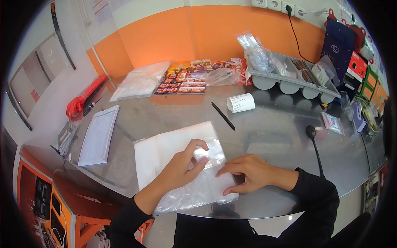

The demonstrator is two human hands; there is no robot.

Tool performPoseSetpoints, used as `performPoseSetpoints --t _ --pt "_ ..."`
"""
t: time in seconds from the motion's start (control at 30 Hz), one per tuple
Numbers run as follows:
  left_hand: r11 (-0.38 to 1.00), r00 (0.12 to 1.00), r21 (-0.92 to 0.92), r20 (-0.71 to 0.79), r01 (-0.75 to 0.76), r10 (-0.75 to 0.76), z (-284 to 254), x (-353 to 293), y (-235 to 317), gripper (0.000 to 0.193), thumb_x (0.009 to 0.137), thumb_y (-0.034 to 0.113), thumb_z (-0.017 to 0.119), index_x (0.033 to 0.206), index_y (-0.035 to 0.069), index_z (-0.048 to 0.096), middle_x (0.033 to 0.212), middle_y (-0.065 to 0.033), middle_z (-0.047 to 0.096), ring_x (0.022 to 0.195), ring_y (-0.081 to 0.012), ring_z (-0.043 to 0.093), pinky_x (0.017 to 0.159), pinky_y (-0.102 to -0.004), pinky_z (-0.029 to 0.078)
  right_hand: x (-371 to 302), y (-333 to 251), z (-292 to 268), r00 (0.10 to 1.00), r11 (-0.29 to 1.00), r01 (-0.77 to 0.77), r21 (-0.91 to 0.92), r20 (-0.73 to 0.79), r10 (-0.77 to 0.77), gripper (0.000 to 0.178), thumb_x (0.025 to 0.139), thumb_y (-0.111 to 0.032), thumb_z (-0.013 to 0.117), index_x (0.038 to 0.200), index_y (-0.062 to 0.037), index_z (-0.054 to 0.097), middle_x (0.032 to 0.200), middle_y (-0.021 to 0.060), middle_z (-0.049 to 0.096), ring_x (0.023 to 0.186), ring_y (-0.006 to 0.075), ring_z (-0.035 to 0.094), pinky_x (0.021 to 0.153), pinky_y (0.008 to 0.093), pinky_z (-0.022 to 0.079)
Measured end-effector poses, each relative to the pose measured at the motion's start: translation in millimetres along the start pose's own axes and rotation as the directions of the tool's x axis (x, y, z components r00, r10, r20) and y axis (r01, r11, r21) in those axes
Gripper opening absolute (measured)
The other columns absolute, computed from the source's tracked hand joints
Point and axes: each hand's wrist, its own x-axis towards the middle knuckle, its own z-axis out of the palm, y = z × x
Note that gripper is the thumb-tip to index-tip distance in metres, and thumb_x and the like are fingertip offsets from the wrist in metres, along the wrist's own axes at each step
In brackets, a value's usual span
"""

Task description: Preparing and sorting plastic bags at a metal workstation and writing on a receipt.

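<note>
A stack of clear, whitish plastic bags [155, 151] lies flat at the near edge of the metal table, its front part creased and shiny. My left hand [182, 165] rests over the middle of the stack, thumb and forefinger curved and apart, with glossy film showing between them. On the stack's right edge is my right hand [250, 173], its fingertips touching the plastic. A gap shows between its thumb and fingers. Neither hand visibly grips anything. Just beyond the stack lies a black pen [223, 116].
A curled paper slip [241, 103] lies behind the pen. Further back are colourful leaflets [182, 80], another plastic stack [140, 80] and a grey compartment tray [285, 78]. A notepad [98, 135] lies left. On the right, a gooseneck microphone [314, 142] stands near my right forearm.
</note>
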Motion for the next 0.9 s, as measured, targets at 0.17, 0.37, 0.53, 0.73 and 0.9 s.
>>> performPoseSetpoints --t 0.17,0.37,0.53,0.73,0.9 --pt "1.0 1.0 0.001 -0.005 0.025 -0.025 -2 -1 -2 0.024 0.093 0.013 0.061 0.11 0.007 0.044 0.078 -0.0111 0.058 0.064 -0.0282 0.063 0.061 -0.0361 0.05 1 2 1 1.0 0.999 -0.028 0.018 0.001 0.028 0.036 0.078 -0.04 0.079 0.102 -0.0148 0.071 0.063 0.0043 0.059 0.053 0.0215 0.057 0.052 0.0341 0.043" --pt "0.994 1.0 -0.108 0.026 -0.009 0.012 -4 0 -10 0.016 0.095 0.005 0.055 0.081 0.001 0.049 0.072 -0.0048 0.051 0.064 -0.0193 0.057 0.067 -0.0273 0.047 1 8 5 0.998 0.998 -0.063 0.014 -0.028 0.063 0.022 0.083 -0.032 0.076 0.097 -0.0153 0.075 0.052 0.002 0.053 0.046 0.0196 0.053 0.048 0.0329 0.04" --pt "0.982 0.995 -0.181 0.081 -0.049 0.064 -6 2 -7 0.01 0.088 -0.005 0.053 0.08 0.001 0.057 0.079 -0.0058 0.058 0.074 -0.0181 0.058 0.073 -0.0265 0.046 0 24 27 0.965 0.988 0.115 0.101 -0.248 -0.087 0.014 0.087 -0.023 0.072 0.096 -0.0121 0.076 0.053 0.0041 0.055 0.044 0.0159 0.05 0.046 0.0298 0.036" --pt "0.997 0.987 0.03 0.148 -0.075 0.07 -8 -3 16 0.022 0.081 0.001 0.059 0.1 0.009 0.064 0.1 -0.0085 0.064 0.085 -0.0225 0.06 0.073 -0.0298 0.048 2 18 19 0.952 0.883 -0.204 0.422 -0.123 0.279 0.016 0.093 -0.018 0.068 0.099 -0.0047 0.073 0.06 0.0015 0.055 0.054 0.0029 0.041 0.051 0.023 0.035" --pt "0.991 0.982 0.098 0.174 -0.092 0.074 -5 2 2 0.023 0.086 0.011 0.066 0.108 0.01 0.061 0.105 -0.0088 0.065 0.086 -0.0231 0.062 0.069 -0.031 0.05 3 14 23 0.923 0.742 -0.128 0.658 -0.195 0.333 0.015 0.095 -0.015 0.065 0.1 -0.0012 0.069 0.063 -0.0016 0.051 0.06 0.0028 0.037 0.053 0.0232 0.034"
